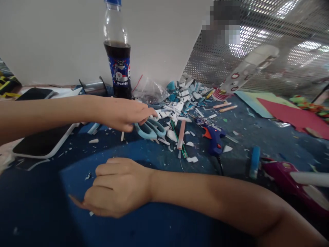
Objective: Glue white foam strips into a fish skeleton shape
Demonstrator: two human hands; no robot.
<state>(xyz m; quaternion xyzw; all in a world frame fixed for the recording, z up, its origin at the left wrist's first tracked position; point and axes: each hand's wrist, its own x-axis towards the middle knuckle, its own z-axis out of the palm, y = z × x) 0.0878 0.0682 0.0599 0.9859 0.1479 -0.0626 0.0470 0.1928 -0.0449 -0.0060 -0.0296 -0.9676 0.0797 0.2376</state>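
My left hand [123,115] reaches in from the left, and its curled fingers close over the handles of light blue scissors [151,129] lying on the dark blue table [257,137]. My right hand [115,187] comes in from the right and rests as a loose fist on a blue foam sheet [144,223] in front of me. Its fingers are folded under and its thumb points left. I see nothing in this hand.
A Pepsi bottle [118,55] stands at the back by the wall. A pile of white and blue foam scraps [182,96] lies beyond the scissors. A blue glue gun [214,140] and a purple tool [288,178] are on the right. A tablet [43,140] and coloured paper [290,115] lie at the sides.
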